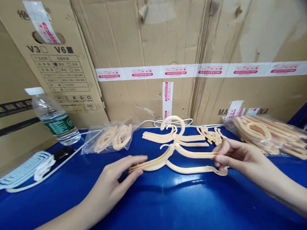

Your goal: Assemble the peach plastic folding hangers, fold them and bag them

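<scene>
Standing at the back: cardboard boxes (145, 44), taped and printed, make a wall well beyond the fingertips.
Blue table: the glossy table (157, 209) runs beneath all the fingers.
Left hand and its forearm: the left hand (116, 174) pinches the left tip of a beige hanger (175, 146) between thumb and fingers.
Right hand and its forearm: the right hand (236, 155) pinches the upper right arm's end between thumb and forefinger; the lower arm's curved tip lies just under these fingers, and whether another fingertip touches it I cannot tell.
Hanger: it spans the gap between the two sets of fingers, hook up, jointed arms spread.
Handling: it looks like light, fairly stiff plastic, smooth and perhaps slippery; the joints seem its weak spots, so the arm ends are a sensible hold, pivots left free.
Fuller bag: a clear bag (271, 133) of beige pieces sits behind and right of the right fingers.
Stacked pieces: more hanger pieces (159, 137) lie just beyond, between the fingers, and could snag anything pushed forward.
Smaller bag: another plastic bag (112, 138) lies behind the left fingers.
Bottle and brush: a water bottle (57, 121) and a pale blue brush (23, 169) stand well left of them, out of the way.
Small parts: loose bits (212, 136) lie just behind the right fingertips.
</scene>
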A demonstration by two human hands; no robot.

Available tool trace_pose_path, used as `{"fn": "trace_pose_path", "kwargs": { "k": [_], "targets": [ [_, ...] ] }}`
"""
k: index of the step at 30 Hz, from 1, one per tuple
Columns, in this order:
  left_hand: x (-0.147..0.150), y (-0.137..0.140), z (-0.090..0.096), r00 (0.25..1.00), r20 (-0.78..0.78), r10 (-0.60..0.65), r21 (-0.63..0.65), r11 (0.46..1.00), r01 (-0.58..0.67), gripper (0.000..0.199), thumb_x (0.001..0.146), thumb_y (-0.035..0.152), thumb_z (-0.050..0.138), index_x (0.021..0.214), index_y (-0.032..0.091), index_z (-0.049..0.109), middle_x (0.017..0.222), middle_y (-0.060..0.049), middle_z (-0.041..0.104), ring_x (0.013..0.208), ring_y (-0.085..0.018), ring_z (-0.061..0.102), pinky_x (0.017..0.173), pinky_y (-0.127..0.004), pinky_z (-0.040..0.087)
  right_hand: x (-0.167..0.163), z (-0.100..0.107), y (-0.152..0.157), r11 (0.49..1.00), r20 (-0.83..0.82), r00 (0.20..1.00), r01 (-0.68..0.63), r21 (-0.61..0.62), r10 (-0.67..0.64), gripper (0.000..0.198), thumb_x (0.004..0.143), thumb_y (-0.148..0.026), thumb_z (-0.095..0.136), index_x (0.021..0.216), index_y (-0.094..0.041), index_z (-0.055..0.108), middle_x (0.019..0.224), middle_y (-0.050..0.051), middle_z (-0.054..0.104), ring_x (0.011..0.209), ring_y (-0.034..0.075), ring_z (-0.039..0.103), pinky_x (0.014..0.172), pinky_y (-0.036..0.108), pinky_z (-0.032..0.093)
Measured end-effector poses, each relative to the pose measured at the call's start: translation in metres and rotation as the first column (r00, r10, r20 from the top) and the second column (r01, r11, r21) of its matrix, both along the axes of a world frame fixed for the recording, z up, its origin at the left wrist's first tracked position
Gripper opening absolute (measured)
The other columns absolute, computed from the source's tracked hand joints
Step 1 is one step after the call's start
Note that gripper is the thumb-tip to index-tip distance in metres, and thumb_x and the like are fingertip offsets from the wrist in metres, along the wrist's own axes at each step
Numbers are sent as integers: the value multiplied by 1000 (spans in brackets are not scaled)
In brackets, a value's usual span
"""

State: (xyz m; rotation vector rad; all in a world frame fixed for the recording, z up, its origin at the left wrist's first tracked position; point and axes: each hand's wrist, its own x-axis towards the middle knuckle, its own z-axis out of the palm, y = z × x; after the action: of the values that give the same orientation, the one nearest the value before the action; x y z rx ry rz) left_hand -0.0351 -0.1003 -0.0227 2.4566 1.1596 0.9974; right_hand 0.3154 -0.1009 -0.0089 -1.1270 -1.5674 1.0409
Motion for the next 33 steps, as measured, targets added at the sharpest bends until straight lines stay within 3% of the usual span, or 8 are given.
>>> {"fn": "trace_pose_path", "kwargs": {
  "k": [5,9,12,15,19,24,27,33],
  "targets": [
    [2,3,0,997,-3,-73,-83,994,73,20,96,30,50,103,26,68,94,2,74,82,-14,70,71,-19,55,-1,7,0,998,90,995,-54,37,51,32,76,-45,76,71,-18,60,78,5,67,61,14,61,54,26,53],
    [3,4,-2,1000,-8,18,-141,990,-19,20,94,37,53,101,27,69,92,3,73,81,-13,69,71,-18,53,27,18,15,980,180,977,80,180,-113,31,81,-51,69,90,-22,65,94,6,70,77,19,65,69,32,55],
    [4,4,-3,999,-8,44,-146,988,-45,21,93,42,54,100,28,69,92,3,72,82,-13,68,72,-16,52,57,19,31,913,336,886,193,359,-319,34,82,-56,62,87,-22,65,91,8,70,80,23,65,69,35,54],
    [5,4,0,999,-18,33,-102,994,-34,22,92,43,54,97,29,70,91,4,72,82,-12,68,72,-15,52,81,18,41,878,533,741,158,452,-408,34,80,-55,60,84,-22,67,84,9,70,73,24,64,65,38,51],
    [7,4,4,999,-32,25,-70,997,-27,22,92,44,54,96,29,71,89,4,73,80,-11,70,71,-12,53,94,21,41,928,774,530,69,367,-346,33,81,-51,54,77,-21,66,69,7,68,59,21,59,56,34,44],
    [9,3,4,999,-31,22,-44,999,-23,24,91,45,54,95,29,71,87,5,73,77,-11,70,69,-10,52,84,18,36,925,892,265,208,319,-367,38,80,-55,56,62,-21,58,56,5,62,53,20,56,52,32,36],
    [8,3,4,999,-43,26,-43,999,-28,24,91,45,54,98,29,71,89,5,73,80,-11,71,70,-10,52,74,11,36,927,922,255,312,208,-293,28,76,-47,63,69,-20,61,57,4,63,56,22,59,52,31,37],
    [4,5,3,998,-59,16,-60,998,-20,24,91,47,54,98,30,70,91,5,73,80,-11,70,71,-10,52,71,8,37,910,914,372,414,-6,-164,22,82,-39,56,72,-20,57,45,0,60,39,15,56,42,25,39]
  ]
}}
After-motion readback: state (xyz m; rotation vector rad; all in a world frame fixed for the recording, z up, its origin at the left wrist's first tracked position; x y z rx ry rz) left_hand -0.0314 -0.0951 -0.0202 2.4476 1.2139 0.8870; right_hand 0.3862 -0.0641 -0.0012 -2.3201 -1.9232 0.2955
